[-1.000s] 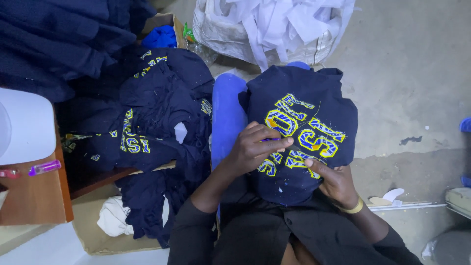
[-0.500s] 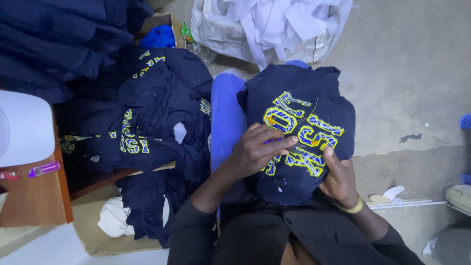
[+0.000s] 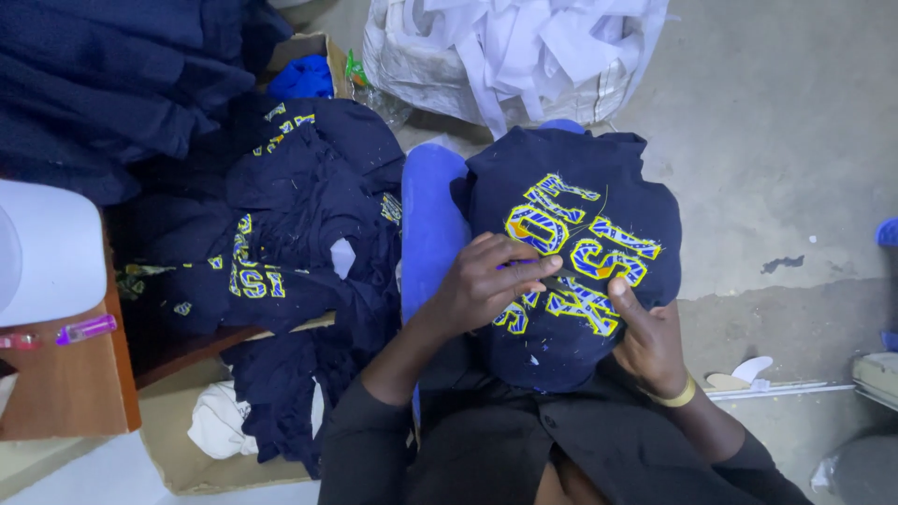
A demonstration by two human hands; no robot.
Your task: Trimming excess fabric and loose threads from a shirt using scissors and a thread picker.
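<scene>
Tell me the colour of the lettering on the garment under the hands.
Yellow with blue fill, on the navy garment; head view.

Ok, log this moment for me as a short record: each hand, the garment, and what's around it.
left hand: fingers pinched on the lettering, small tool hard to make out
right hand: pressing the garment's edge, yellow band at wrist
garment: navy, yellow and blue embroidered letters, spread over the lap
pile: similar navy pieces, to the left
sack: white scraps, beyond
</scene>
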